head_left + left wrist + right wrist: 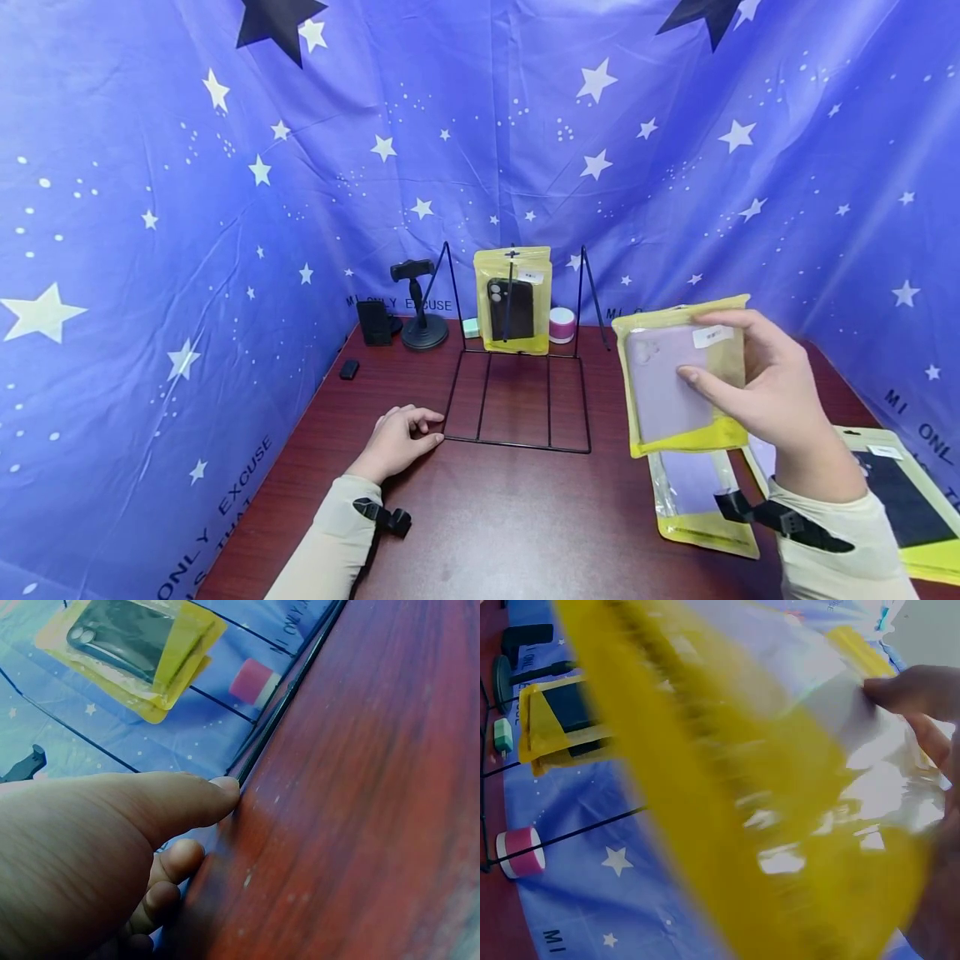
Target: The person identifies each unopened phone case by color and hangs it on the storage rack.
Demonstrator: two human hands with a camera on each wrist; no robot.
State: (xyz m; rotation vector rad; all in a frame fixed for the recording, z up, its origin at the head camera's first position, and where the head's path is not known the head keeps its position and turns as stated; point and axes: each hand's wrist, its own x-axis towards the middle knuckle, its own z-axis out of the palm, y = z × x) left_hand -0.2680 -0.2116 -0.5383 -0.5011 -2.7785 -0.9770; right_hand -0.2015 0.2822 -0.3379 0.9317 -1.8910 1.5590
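Note:
My right hand (780, 392) grips a yellow-edged clear pouch (731, 433) with a lilac phone case (660, 400) inside, raised at the right. The thumb lies across the pouch front. In the right wrist view the pouch (780, 787) fills much of the picture. At the left, my left hand (397, 437) pinches the front left corner of a black wire rack (517, 446) between thumb and fingers; its thumb (187, 799) shows on the wire in the left wrist view. A pouch with a black phone case (517, 308) hangs from the rack's middle hook.
Another lilac-case pouch (705, 533) lies under the raised one, with a dark-case pouch (911, 500) farther right. Behind the rack are a pink-and-white round container (562, 325) and a mint-coloured item (471, 328). A black phone stand (425, 329) stands back left, near a small black block (349, 369).

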